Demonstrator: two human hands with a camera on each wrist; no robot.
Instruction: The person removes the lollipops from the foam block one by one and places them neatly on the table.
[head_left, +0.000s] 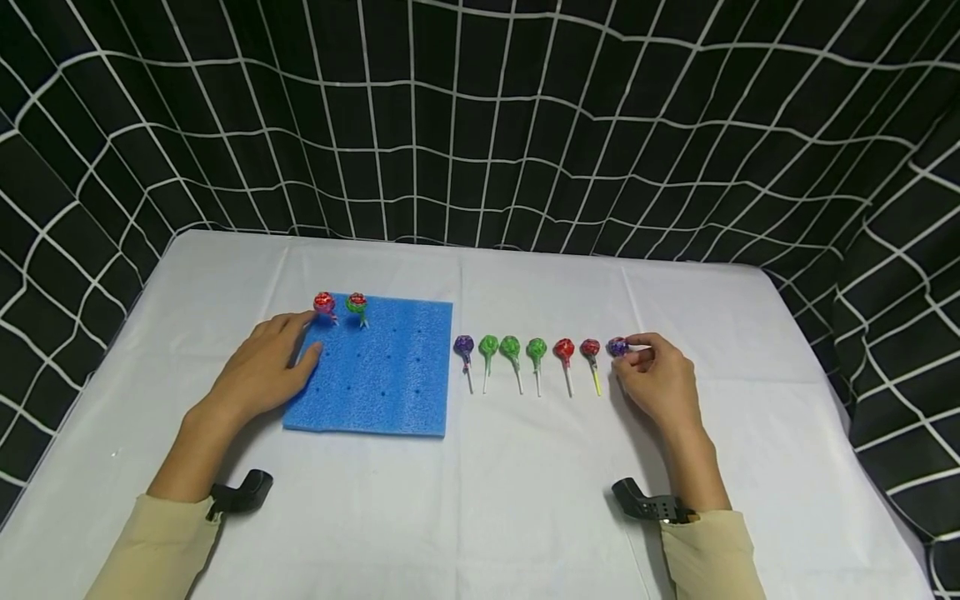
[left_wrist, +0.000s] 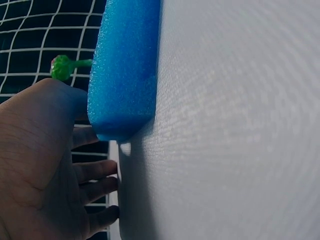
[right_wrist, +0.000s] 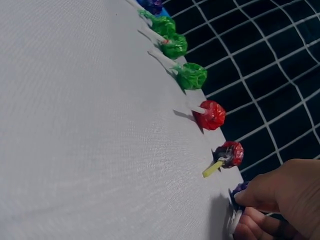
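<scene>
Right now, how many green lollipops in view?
4. One stands in the blue foam block at its far edge. Three lie on the table in the row right of the block. None seem hidden.

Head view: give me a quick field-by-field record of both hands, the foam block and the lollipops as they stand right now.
left hand: rests flat on the left edge of the blue foam block, fingers straight
right hand: pinches the purple lollipop at the right end of the row
standing in foam: red lollipop and green lollipop, far left corner
lying on table: row of six more lollipops beside the block, purple, three green, two red
foam holes: remaining ones visible look unfilled
</scene>
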